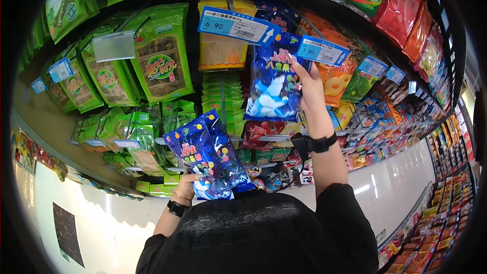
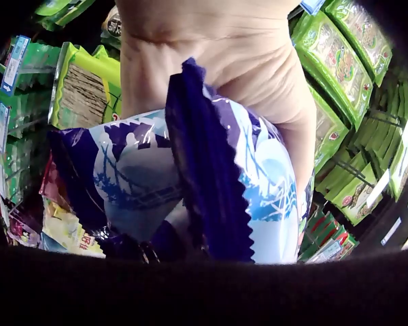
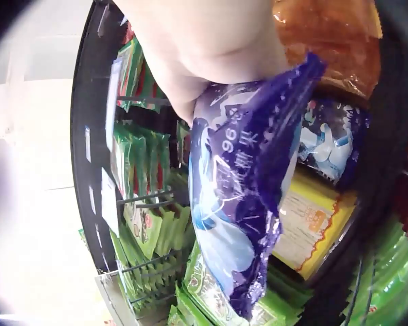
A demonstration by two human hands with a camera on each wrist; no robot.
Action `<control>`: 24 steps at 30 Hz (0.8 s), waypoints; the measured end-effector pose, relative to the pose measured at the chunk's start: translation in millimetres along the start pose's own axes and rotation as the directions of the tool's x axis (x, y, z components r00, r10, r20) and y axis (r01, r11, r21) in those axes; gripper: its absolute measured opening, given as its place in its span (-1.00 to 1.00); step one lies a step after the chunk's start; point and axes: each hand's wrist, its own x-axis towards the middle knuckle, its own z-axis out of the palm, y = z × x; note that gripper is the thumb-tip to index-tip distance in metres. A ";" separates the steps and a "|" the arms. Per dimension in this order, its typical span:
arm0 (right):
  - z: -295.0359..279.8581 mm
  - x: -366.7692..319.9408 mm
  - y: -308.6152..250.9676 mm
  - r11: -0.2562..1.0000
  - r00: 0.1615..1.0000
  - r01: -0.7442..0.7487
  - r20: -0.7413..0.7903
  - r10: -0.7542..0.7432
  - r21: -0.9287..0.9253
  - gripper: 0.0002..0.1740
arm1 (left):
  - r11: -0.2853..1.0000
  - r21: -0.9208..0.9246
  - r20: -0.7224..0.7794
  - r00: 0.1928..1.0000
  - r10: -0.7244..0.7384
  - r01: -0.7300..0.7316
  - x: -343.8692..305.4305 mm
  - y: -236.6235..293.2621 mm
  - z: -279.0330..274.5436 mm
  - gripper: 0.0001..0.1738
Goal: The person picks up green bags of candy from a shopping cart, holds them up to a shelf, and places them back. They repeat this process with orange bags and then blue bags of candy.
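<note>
My right hand [image 1: 310, 87] grips a dark blue snack bag [image 1: 274, 89] by its side edge, in front of the hanging rack just under the price tags. The bag hangs upright, with white and light blue figures on its lower half. Lower down near my body, my left hand [image 1: 186, 186] pinches two matching blue snack bags [image 1: 197, 160] that overlap, tilted to the left. The left wrist view shows their crimped edge [image 2: 207, 163] and blue-white print below the palm. In the right wrist view another blue bag [image 3: 330, 139] hangs on the rack behind the held one.
Blue price tags [image 1: 237, 24] stick out in front of the hooks. Green snack packs [image 1: 162, 53] hang to the left, a yellow pack [image 1: 228, 33] behind the tag, and orange packs [image 1: 335, 78] on the right. More shelves [image 1: 446, 213] line the far right beyond a pale floor [image 1: 385, 172].
</note>
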 end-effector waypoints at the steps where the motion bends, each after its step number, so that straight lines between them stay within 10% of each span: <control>1: -1.0 -5.1 -0.9 0.999 0.999 -0.038 0.005 0.038 -0.012 -0.69 | 1.000 -0.009 -0.012 1.000 0.004 -0.004 -0.6 -0.3 -0.5 -0.48; 9: -12.2 -24.7 -24.6 0.946 0.987 0.156 0.001 -0.163 0.286 -0.68 | 0.993 -0.117 0.025 1.000 -0.019 0.022 9.5 -13.3 -25.1 -0.31; 24: -23.8 -9.5 -29.9 0.958 0.976 0.216 -0.072 -0.206 0.187 -0.85 | 0.995 -0.073 0.073 0.996 -0.059 0.064 13.7 -13.8 -18.9 -0.32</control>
